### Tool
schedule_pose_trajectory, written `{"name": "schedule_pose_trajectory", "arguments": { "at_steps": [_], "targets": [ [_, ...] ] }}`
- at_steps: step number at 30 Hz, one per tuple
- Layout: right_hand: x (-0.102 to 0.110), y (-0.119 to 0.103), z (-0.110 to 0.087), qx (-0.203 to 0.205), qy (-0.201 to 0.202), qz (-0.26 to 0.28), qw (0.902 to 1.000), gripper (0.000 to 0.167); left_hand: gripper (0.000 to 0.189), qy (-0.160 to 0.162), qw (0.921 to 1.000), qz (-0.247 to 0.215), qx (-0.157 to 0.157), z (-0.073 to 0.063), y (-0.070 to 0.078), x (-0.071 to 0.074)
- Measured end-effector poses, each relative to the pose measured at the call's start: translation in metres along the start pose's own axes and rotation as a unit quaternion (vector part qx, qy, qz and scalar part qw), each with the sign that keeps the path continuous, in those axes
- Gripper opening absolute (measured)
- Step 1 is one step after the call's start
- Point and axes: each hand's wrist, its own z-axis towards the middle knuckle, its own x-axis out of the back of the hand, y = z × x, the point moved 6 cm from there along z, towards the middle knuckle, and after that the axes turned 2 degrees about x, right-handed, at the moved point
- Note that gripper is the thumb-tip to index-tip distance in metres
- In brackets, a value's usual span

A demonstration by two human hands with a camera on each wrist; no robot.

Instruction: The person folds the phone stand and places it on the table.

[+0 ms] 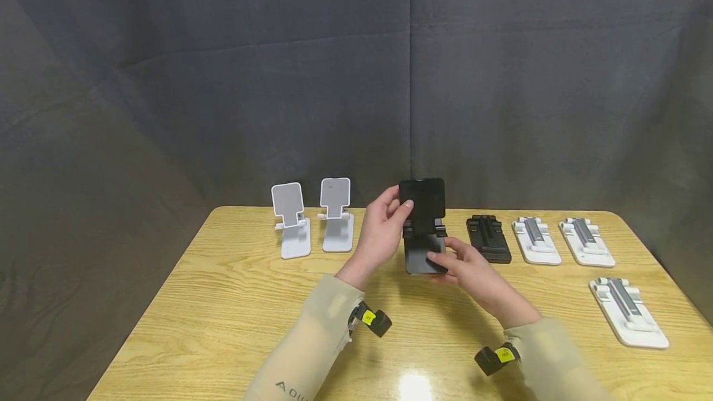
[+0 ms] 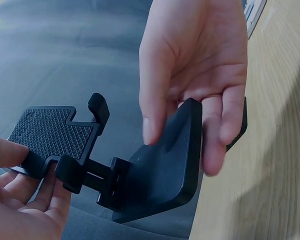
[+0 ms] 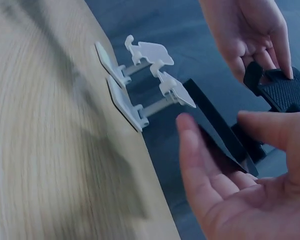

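Note:
A black phone stand (image 1: 424, 206), unfolded, is held up between both hands over the far part of the table. The left hand (image 1: 382, 228) pinches the left edge of its textured upper plate (image 2: 52, 132), thumb on the front and fingers behind. Lower down, the right hand (image 1: 472, 270) grips the flat base (image 2: 165, 162), with the thumb on one face and fingers on the other. The hinged arm (image 2: 97, 172) between plate and base shows in the left wrist view. Part of the base is hidden by the right fingers in the right wrist view.
Two unfolded white phone stands (image 1: 295, 237) (image 1: 337, 234) stand at the back left of the wooden table (image 1: 223, 327). To the right lie a folded black stand (image 1: 488, 240) and several folded white stands (image 1: 536, 241). A dark curtain (image 1: 334, 79) hangs behind.

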Motion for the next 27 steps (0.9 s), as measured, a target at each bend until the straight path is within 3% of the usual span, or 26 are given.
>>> {"name": "schedule_pose_trajectory", "arguments": {
  "at_steps": [7,13,20,27],
  "targets": [
    [-0.006,0.001,0.001,0.002,0.002,0.021,0.9998,0.053,0.032,0.014,0.9998,0.004,-0.011,0.001,0.000,0.005],
    [-0.010,0.000,0.000,0.005,-0.007,0.042,0.9991,0.052,0.033,0.036,0.9979,0.054,-0.003,0.002,-0.003,0.010],
    [-0.014,-0.004,-0.003,0.008,-0.020,0.055,0.9983,0.051,0.043,-0.004,0.9976,0.069,-0.006,0.002,-0.007,0.012],
    [-0.018,-0.004,-0.004,0.015,-0.037,0.076,0.9963,0.048,0.041,-0.034,0.9947,0.096,-0.005,0.002,-0.006,0.011]
  ]
}}
